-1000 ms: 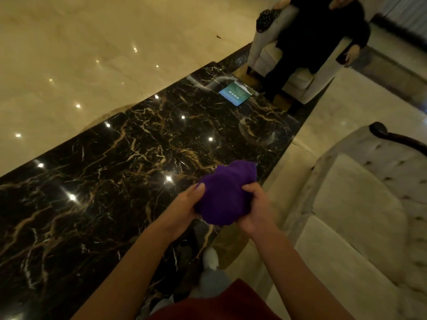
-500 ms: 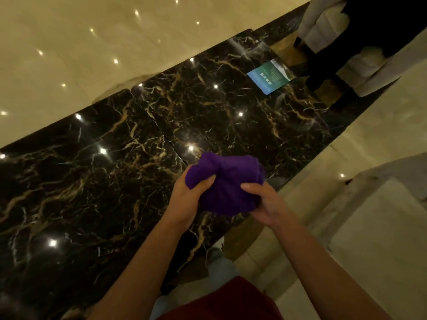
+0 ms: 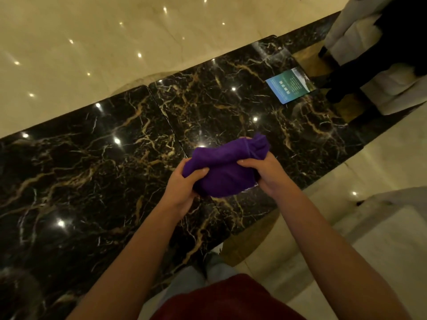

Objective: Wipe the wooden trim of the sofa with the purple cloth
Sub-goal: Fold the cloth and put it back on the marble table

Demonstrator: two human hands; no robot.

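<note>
The purple cloth (image 3: 225,168) is bunched up between both hands, held in the air over the edge of a black marble table (image 3: 104,169). My left hand (image 3: 182,190) grips its lower left end with the thumb on top. My right hand (image 3: 265,173) holds its right side, fingers curled over the top. A pale sofa cushion (image 3: 390,225) shows at the right edge. No wooden trim of the sofa is in view.
A blue-green card (image 3: 291,86) lies on the table's far right end. Beyond it a person in dark clothes (image 3: 379,54) sits on a pale armchair (image 3: 344,26). Glossy beige floor (image 3: 92,42) runs behind the table, and my own legs stand at the table's near edge.
The view has swung left and down, so the sofa's dark wooden trim has left the frame. Both hands have worked the cloth into a longer, flatter bundle.
</note>
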